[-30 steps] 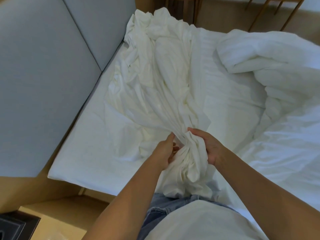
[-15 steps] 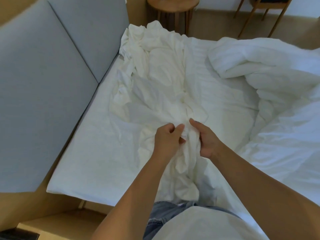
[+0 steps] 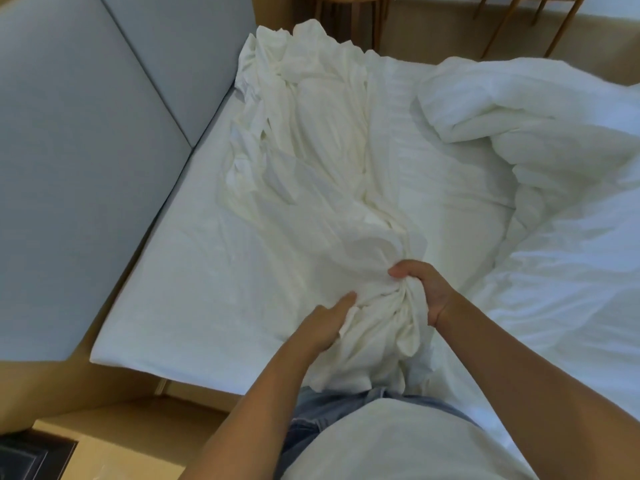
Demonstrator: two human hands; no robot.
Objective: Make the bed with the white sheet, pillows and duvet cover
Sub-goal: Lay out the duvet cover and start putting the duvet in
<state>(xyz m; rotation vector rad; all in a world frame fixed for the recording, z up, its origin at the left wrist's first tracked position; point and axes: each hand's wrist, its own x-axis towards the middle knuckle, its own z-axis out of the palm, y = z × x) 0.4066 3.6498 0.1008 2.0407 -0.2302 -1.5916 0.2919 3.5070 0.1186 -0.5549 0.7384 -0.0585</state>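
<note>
At the near edge of the bed (image 3: 194, 306), close against the person's body, both hands are buried in a bunched length of white sheet (image 3: 311, 188). The left hand (image 3: 327, 325) has its fingers curled into the cloth from the left side, thumb stretched along the top of the gather, and holds a fold of it. The right hand (image 3: 424, 292) grips the same gather from the right, fingers wrapped over and the thumb pressing in from above, so the fabric puckers into tight creases between the two hands. Below the hands the sheet hangs in a loose wad against the person's jeans (image 3: 325, 407) and white shirt (image 3: 391, 445). Beyond the hands it runs away in a crumpled ridge up the middle of the mattress toward the far corner, where it lies heaped next to the grey padded headboard (image 3: 79, 161). To the right of that ridge a striped white duvet cover (image 3: 433, 174) lies flatter on the bed, and further right a thick rumpled duvet (image 3: 540, 119) is piled up, spreading down the right side. Wooden furniture legs (image 3: 498, 26) stand on the floor past the far edge of the bed.
</note>
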